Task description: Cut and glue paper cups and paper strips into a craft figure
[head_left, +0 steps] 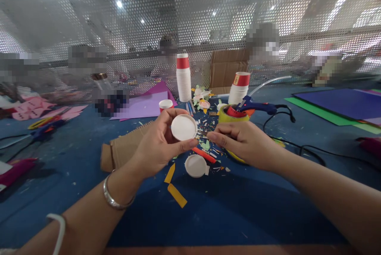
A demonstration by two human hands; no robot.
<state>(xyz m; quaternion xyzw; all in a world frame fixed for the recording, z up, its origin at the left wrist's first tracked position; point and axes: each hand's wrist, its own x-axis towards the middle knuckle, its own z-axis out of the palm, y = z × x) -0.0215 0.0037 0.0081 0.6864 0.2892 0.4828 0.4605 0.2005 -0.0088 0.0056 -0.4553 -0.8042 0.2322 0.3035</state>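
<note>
My left hand (159, 140) grips a shallow, round white paper cup base (183, 127) by its rim, between thumb and fingers, with its hollow side facing me. My right hand (239, 140) is closed in a pinch on a thin, dark pointed tool (203, 132). The tip of that tool meets the right edge of the cup base; most of it is hidden by my fingers. On the blue table below lies a second round white cup base (195, 166) with a small tab at its right. Two yellow paper strips (177, 195) lie nearby.
Paper scraps (205, 144) and an orange-red stick (204, 155) lie beneath my hands. Behind stand stacked paper cups (183, 80), more cups (239, 88) and a glue gun (258, 106) on a yellow tape roll (233, 115). Cardboard (127, 148) lies left; coloured sheets (342, 106) lie right.
</note>
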